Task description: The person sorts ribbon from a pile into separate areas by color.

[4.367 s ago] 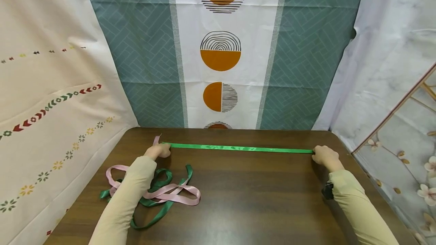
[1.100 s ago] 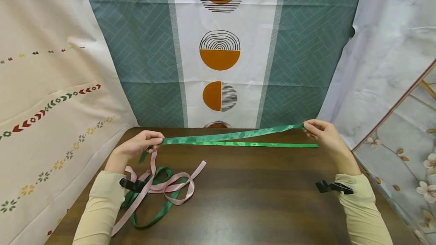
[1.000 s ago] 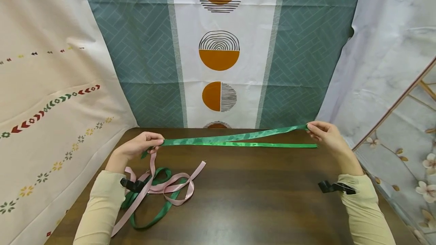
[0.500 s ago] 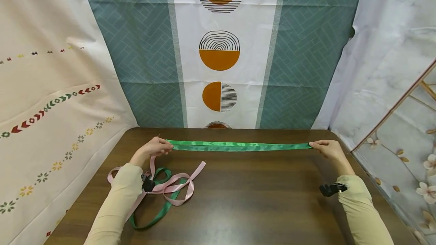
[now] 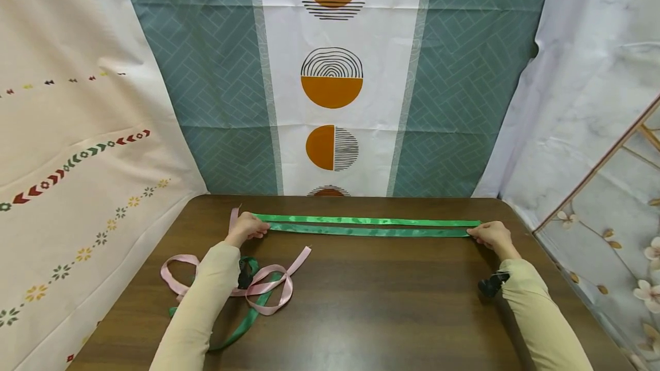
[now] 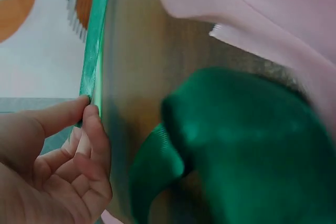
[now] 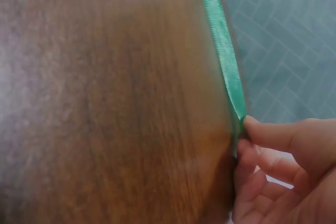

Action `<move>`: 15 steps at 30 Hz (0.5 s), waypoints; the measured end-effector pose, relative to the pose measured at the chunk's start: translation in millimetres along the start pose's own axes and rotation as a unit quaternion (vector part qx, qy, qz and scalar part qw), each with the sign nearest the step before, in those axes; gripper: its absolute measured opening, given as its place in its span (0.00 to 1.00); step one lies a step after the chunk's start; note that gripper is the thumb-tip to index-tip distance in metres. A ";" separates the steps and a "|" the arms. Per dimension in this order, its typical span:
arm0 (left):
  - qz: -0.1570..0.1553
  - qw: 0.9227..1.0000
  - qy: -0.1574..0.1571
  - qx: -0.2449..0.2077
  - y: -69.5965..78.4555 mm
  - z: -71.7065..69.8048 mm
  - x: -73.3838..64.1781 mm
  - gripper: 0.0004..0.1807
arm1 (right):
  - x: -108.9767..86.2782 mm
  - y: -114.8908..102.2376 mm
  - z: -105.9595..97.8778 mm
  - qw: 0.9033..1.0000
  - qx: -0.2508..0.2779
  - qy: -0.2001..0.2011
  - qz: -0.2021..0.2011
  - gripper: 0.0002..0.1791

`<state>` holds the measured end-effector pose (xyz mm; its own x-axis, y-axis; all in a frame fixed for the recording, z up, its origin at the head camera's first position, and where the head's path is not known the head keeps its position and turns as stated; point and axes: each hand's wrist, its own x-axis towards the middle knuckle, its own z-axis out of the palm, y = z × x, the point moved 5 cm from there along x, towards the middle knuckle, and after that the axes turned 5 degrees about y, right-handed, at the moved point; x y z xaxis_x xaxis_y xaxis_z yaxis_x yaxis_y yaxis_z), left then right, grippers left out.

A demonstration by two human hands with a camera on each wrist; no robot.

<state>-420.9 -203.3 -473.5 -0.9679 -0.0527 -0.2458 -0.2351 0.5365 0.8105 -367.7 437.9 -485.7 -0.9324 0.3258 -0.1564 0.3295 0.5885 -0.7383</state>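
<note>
A dark green satin ribbon stretches nearly straight across the far part of the table. My left hand pinches its left end between thumb and forefinger, as the left wrist view shows for this ribbon. At the other end, my right hand pinches the ribbon the same way. Just behind it, a brighter green ribbon lies flat and almost parallel, a narrow gap between them. Its left end is partly hidden by my left hand.
Pink ribbon and another stretch of dark green ribbon lie in loose loops at the left, partly under my left forearm. The brown table ends at a patterned cloth backdrop, with cloths at both sides.
The dark green ribbon, slanting in the air a second ago, has come down and toward me, in front of the bright green one. Both hands lowered with it, still pinching its ends.
</note>
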 end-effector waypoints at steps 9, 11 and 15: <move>-0.010 0.994 0.070 0.080 -5.5 5.0 6.0 0.12 | -4.1 -11.0 4.4 0.991 -0.110 0.071 -0.005 0.19; 0.003 0.991 0.085 0.100 -4.0 5.2 4.7 0.13 | -4.0 -11.0 4.1 0.990 -0.113 0.088 0.015 0.20; 0.031 0.979 0.118 0.166 2.3 4.5 1.4 0.17 | -3.0 -12.5 2.2 0.987 -0.110 0.111 0.025 0.20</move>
<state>-422.4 -198.4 -474.3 -0.9821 -0.1839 -0.0402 -0.1716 0.7867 0.5931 -369.3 428.0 -477.4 -0.8662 0.4991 -0.0234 0.4222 0.7061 -0.5685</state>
